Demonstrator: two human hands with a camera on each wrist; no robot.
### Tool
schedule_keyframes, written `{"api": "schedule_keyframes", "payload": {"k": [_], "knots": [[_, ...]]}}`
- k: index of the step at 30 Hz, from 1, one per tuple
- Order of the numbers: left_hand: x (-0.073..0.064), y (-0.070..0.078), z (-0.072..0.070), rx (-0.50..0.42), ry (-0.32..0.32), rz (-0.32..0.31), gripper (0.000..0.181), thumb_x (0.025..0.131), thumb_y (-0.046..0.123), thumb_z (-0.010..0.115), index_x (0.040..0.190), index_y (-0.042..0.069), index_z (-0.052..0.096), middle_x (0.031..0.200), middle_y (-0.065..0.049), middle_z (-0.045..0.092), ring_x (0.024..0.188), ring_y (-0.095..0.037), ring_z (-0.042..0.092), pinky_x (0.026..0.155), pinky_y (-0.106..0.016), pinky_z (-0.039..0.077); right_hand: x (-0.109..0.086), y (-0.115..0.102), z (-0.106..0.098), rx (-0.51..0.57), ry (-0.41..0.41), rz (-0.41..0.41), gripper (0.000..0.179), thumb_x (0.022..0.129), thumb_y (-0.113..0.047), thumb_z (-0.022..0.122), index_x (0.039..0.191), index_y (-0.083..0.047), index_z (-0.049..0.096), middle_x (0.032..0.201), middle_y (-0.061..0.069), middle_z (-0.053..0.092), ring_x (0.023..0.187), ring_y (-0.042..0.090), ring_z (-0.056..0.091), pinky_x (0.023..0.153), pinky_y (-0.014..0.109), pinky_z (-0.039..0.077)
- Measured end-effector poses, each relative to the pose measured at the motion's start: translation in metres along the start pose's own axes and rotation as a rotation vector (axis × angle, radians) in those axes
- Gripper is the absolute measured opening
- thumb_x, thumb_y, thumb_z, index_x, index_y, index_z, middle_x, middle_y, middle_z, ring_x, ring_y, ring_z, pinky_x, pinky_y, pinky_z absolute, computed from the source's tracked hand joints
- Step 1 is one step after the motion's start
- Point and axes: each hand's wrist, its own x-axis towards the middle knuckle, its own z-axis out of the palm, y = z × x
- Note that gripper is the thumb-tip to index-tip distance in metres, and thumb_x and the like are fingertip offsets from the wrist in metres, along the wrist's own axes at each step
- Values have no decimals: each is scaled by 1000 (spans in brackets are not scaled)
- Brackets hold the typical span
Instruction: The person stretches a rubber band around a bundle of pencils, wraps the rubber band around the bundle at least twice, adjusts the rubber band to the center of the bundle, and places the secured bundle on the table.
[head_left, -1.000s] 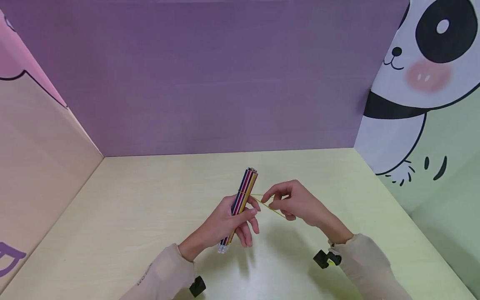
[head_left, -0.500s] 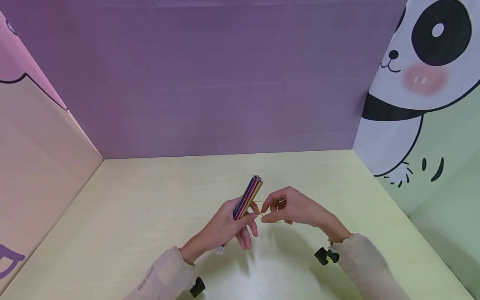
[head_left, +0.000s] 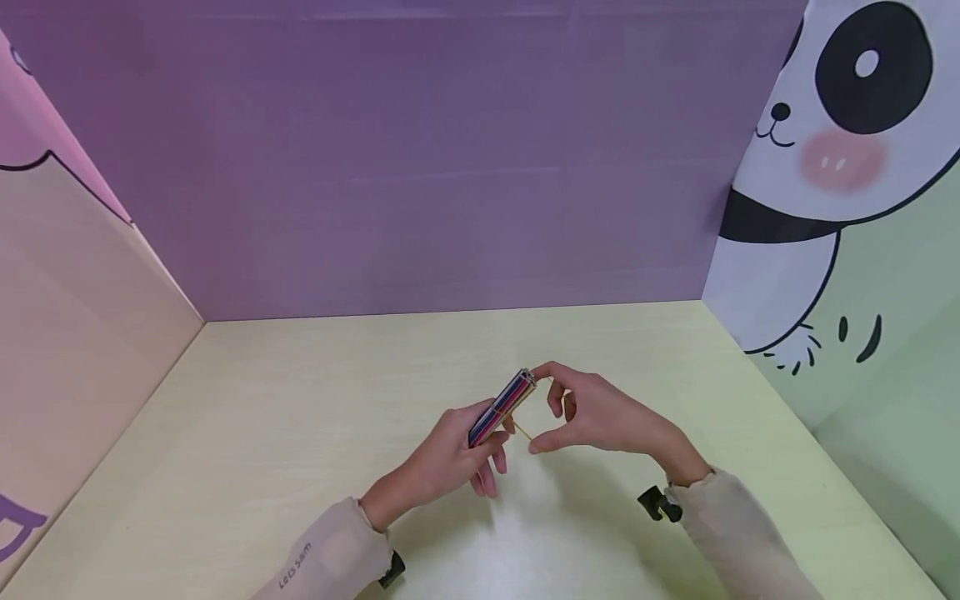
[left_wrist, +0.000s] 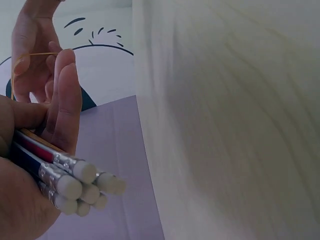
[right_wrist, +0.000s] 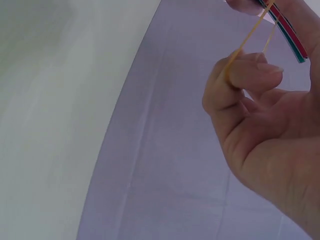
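Basically, pencil bundle (head_left: 501, 410): near six o'clock in the head view, held up above the tabletop (head_left: 300, 400); tilted, far end pointing between one and two o'clock; dark blue, red and yellow shafts packed side by side.
Left hand (head_left: 457, 446): at the bundle's eight o'clock, clamped round the pencils, thumb laid over them.
Eraser ends (left_wrist: 69, 187): white, silver ferrules, slightly staggered cluster; poking out of the left hand, between seven and eight o'clock in the left wrist view.
Right hand (head_left: 600, 412): at the bundle's three o'clock; thumb and index finger well apart, other fingers bent, rubber band hooked on it. Index fingertip right by the bundle's far end, contact unclear.
Rubber band (right_wrist: 251, 33): yellow, pulled taut between bundle and right hand; leaves the bundle toward about four o'clock; two strands in the right wrist view.
Left sleeve (head_left: 330, 550): pale, dark lettering, small black device (head_left: 392, 570) at cuff.
Right sleeve (head_left: 742, 525): pale, another black device (head_left: 660, 504) at cuff.
Back wall (head_left: 450, 167): purple, twelve o'clock.
Panda drawing (head_left: 840, 167): two o'clock, on the green side wall.
Left wall (head_left: 67, 317): pinkish, nine o'clock.
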Motion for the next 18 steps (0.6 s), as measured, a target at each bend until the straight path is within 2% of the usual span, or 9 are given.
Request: {"api": "schedule_keyframes", "payload": {"k": [7,11,14,18], "knots": [[-3,-2,-3,201,-36,33,14,102,0,52,112,7,57,73,-20,66,47,-23,66,45,-33,57,-1,-5,-2,-92,34,-44,74,71,-47,88,132,-29,52,90,0,55,67,15,52,57,27,46],[-4,-3,-5,301,-41,16,13,100,-4,53,107,7,55,71,-16,64,47,-21,66,45,-29,56,-3,-9,0,-134,64,-60,75,70,-47,89,133,-28,53,86,-1,54,71,16,52,60,27,46],[-5,-5,-3,450,-38,12,19,94,-10,56,102,6,53,65,-7,59,44,-11,61,46,-22,52,-6,-14,4,-229,104,-64,76,70,-45,89,134,-23,54,87,-5,54,76,13,51,63,26,47],[-6,-6,1,686,-3,44,25,86,-12,61,98,8,51,57,6,49,42,-2,47,42,-18,41,-11,-24,12,-432,158,-86,77,72,-44,87,135,-14,55,97,-7,57,73,8,51,65,25,48]]}}
